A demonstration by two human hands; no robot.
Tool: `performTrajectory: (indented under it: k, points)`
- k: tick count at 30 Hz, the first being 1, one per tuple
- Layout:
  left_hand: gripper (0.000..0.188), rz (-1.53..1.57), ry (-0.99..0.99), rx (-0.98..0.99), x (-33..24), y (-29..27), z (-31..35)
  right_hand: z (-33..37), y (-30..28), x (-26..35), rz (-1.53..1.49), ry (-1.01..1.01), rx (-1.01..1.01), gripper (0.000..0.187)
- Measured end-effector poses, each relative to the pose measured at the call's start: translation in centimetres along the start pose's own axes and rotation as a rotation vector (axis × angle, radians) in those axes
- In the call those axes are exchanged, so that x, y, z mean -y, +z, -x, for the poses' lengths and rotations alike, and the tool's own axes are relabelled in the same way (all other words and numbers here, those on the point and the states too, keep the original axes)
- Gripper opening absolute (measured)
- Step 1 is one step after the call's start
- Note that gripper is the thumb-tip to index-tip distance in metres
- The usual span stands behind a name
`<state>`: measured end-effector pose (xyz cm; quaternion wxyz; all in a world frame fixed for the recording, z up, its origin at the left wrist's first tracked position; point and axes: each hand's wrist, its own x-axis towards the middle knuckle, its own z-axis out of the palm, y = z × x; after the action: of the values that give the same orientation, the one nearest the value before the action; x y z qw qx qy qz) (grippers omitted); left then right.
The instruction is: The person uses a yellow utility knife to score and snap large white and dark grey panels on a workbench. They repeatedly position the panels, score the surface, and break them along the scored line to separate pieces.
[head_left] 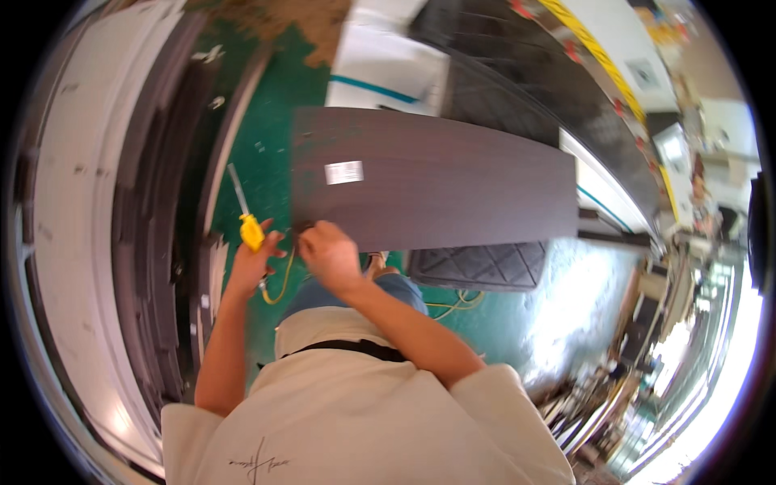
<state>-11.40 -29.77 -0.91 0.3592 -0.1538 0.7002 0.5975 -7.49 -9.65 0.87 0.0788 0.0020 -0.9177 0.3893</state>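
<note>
My left hand (257,257) is closed round a yellow air blow gun (251,232), held left of a dark brown panel. Its thin metal nozzle points up and away, and a yellow hose (283,289) runs from the fitting below the hand. The flat panel (453,182) lies in front of me, with a white label (344,172) near its left end. At the panel's near left corner, my right hand (328,252) has its fingers curled in; whatever they pinch is hidden.
Brown boards stand stacked (149,202) along the left, beside a long pale panel (89,162). A black ribbed mat (481,265) shows under the panel's near edge. Beyond it runs a dark work surface (517,89). More hose (465,303) lies on the green floor.
</note>
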Motion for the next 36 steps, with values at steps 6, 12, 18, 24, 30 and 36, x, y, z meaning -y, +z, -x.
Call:
performTrajectory:
  k: [6,12,18,24,30,36]
  points:
    - [0.057,-0.170,0.018,-0.014,-1.3,5.9,1.2,2.7,-8.7,-8.6,0.188,0.095,-0.222,0.009]
    - [0.048,-0.144,-0.039,-0.258,1.3,8.5,1.0,9.1,-25.6,-23.3,0.351,0.399,-0.443,0.009]
    - [0.054,-0.199,-0.048,-0.592,1.7,11.0,1.7,14.6,-42.5,-40.2,0.472,0.533,-0.555,0.012]
    - [0.057,-0.374,-0.136,-0.895,1.8,12.5,1.3,19.4,-58.0,-54.7,0.595,0.718,-0.580,0.012]
    - [0.057,-0.630,-0.155,-0.843,-1.1,19.1,2.5,15.9,-58.6,-54.2,0.348,0.150,-0.281,0.010]
    - [0.067,-0.717,-0.124,-0.673,-6.1,28.2,1.5,2.5,-58.1,-61.7,0.424,-0.175,-0.226,0.022]
